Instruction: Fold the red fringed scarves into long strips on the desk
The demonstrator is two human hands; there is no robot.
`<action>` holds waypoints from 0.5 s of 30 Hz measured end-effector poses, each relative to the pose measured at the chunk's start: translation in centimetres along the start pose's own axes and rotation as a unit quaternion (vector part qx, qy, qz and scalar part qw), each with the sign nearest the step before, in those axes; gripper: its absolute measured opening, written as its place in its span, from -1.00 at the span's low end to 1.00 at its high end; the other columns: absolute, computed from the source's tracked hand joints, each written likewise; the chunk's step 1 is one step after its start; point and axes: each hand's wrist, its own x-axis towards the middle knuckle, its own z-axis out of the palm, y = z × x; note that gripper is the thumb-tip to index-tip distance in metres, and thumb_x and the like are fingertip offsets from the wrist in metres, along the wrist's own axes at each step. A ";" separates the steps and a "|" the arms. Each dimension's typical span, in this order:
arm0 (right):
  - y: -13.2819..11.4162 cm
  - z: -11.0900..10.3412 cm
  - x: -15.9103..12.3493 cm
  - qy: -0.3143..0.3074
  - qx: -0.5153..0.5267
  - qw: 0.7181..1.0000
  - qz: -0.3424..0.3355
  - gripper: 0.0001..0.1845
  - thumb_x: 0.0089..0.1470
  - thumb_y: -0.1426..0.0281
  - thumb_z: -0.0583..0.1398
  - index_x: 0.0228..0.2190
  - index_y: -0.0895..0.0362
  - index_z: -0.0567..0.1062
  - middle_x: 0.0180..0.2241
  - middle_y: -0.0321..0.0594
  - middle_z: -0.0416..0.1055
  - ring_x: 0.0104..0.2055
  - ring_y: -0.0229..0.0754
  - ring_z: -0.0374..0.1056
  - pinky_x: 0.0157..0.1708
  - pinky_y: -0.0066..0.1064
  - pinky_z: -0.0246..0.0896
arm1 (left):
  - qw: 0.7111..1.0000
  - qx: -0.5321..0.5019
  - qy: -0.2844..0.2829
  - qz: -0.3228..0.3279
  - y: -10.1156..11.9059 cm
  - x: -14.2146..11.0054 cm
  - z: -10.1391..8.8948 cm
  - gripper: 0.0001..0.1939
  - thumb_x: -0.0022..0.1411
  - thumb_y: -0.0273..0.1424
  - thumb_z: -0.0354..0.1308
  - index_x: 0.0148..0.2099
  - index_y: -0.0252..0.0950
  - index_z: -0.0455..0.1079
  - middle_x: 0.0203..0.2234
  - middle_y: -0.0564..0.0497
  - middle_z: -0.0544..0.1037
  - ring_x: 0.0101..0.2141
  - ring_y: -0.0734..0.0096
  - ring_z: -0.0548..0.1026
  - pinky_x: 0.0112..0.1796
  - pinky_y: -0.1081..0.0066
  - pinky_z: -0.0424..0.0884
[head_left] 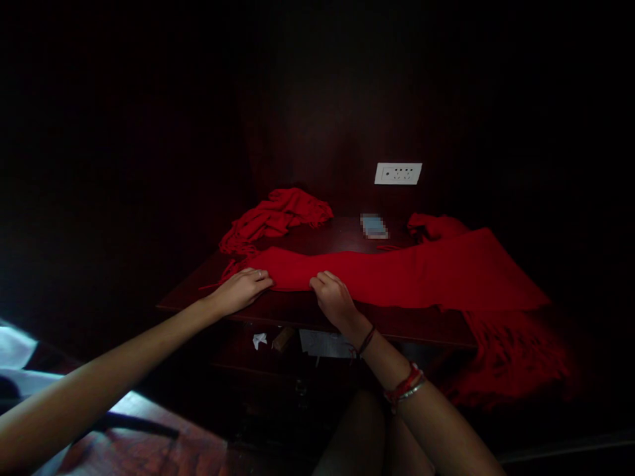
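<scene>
A long red scarf [387, 274] lies folded lengthwise across the dark wooden table [347, 318], its fringed right end hanging over the table's right side. My left hand [245, 289] pinches the scarf's near edge close to its left end; a ring sits on one finger. Further right along the same edge, my right hand [333, 296] has its fingers curled closed on the cloth. Fingertips of both hands are partly hidden against the fabric.
Another crumpled red fringed cloth [282, 215] rests at the back left. A blurred pale rectangular object [374, 226] lies near the wall, below a white socket plate [398, 174]. Under the tabletop, a shelf holds a white crumpled scrap [259, 340] and a brown block-like item [283, 339].
</scene>
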 end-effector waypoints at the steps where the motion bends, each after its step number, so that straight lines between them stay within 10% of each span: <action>1: 0.0 0.0 -0.1 0.000 0.001 1.000 0.003 -0.80 0.05 0.52 -0.06 -0.42 0.15 0.34 -0.42 -0.20 0.27 -0.33 -0.22 0.12 -0.35 -0.45 0.01 | 1.000 0.004 0.005 0.000 0.2 0.1 0.1 -0.76 0.18 -0.49 -0.20 -0.23 -0.30 0.29 -0.37 -0.05 0.34 -0.33 0.39 0.30 -0.26 0.38 0.22; 15: 2.7 -1.3 -3.7 -0.020 0.018 1.000 0.013 -0.81 0.04 0.50 -0.02 -0.40 0.13 0.38 -0.43 -0.23 0.30 -0.35 -0.28 0.18 -0.31 -0.49 0.07 | 0.999 0.020 -0.030 0.032 -0.7 -1.1 -0.6 -0.71 0.08 -0.61 -0.13 -0.21 -0.22 0.29 -0.30 -0.02 0.36 -0.28 0.43 0.33 -0.26 0.50 0.25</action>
